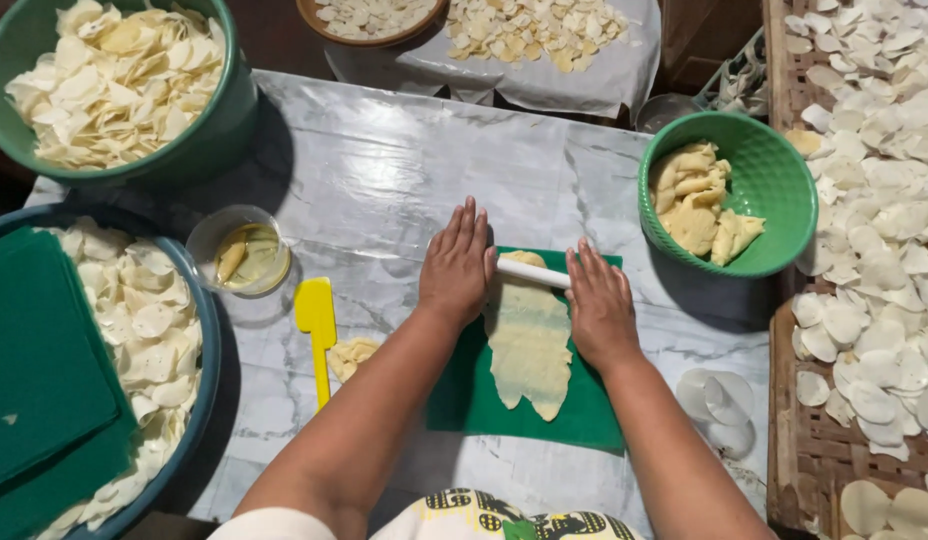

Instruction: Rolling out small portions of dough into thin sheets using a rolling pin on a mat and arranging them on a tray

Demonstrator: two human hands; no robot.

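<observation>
A long strip of pale yellow dough lies flattened on a green mat in the middle of the table. Across its far end rests a white rolling pin. My left hand lies flat on the pin's left end with fingers stretched out. My right hand presses flat on its right end. Both palms hide most of the pin, so only the middle part shows between them.
A green colander with dough lumps stands right. A yellow spatula, small dough scrap and cup of oil lie left. Bowls of thin discs, a woven tray of discs and round cutters surround.
</observation>
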